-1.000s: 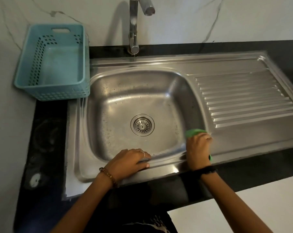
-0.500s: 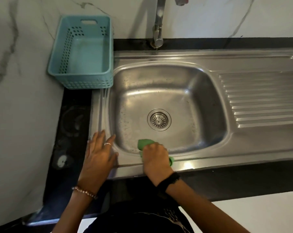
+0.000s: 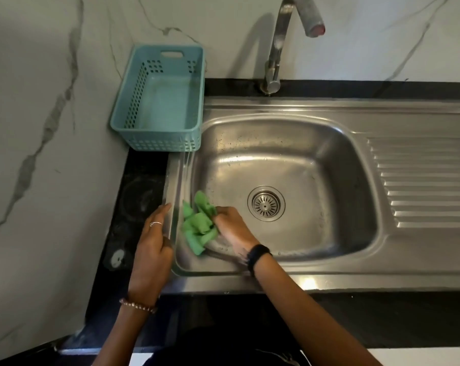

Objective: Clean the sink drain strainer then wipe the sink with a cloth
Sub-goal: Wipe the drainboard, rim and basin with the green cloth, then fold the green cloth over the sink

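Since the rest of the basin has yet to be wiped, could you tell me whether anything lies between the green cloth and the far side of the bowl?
Nothing visible does. The right hand presses the green cloth against the basin's left wall, and the sink floor beyond holds only the seated drain strainer, flush with it.

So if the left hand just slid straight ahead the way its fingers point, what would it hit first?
Probably the blue basket. The left hand points along the sink's left rim, which looks bare up to it.

White marble walls (image 3: 51, 75) with grey veins meet in a corner. A black countertop (image 3: 133, 196) runs below them, glossy, and a teal perforated basket (image 3: 133, 107) stands in the corner.
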`<state>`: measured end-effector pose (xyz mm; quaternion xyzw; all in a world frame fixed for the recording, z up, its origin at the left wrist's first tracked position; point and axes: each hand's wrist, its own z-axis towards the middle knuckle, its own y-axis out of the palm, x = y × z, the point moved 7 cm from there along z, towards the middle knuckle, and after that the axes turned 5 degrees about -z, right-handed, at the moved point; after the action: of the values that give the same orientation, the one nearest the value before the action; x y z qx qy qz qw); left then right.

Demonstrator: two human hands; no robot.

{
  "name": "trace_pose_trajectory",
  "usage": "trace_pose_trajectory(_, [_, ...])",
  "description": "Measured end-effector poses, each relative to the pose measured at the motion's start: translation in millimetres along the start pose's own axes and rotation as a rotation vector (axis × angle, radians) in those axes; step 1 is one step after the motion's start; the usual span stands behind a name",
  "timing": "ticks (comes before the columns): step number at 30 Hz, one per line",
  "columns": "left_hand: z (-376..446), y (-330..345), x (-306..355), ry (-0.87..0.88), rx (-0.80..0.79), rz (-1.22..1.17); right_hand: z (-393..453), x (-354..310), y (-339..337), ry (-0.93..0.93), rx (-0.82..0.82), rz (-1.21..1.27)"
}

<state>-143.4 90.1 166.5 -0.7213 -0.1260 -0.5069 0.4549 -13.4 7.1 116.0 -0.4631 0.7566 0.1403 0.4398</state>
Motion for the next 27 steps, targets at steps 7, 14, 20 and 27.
trace_pose_trajectory(7, [12.2,21.6,4.4,-0.21,0.02,-0.568,-15.9,-1.0,-45.0,0.125,-0.261,1.064])
trace_pose_trajectory(14, [30.7,113.8,41.5,-0.651,-0.56,-1.302,-28.7,-39.7,-64.5,-0.086,-0.349,1.23])
trace_pose_trajectory(20, [32.6,116.4,62.1,-0.551,-0.706,-1.253,-21.1,-21.0,-80.4,-0.092,-0.279,1.247])
trace_pose_trajectory(27, [40.6,84.4,69.7,-0.296,-0.554,-0.748,-12.9,-7.7,-89.2,-0.092,-0.248,1.084])
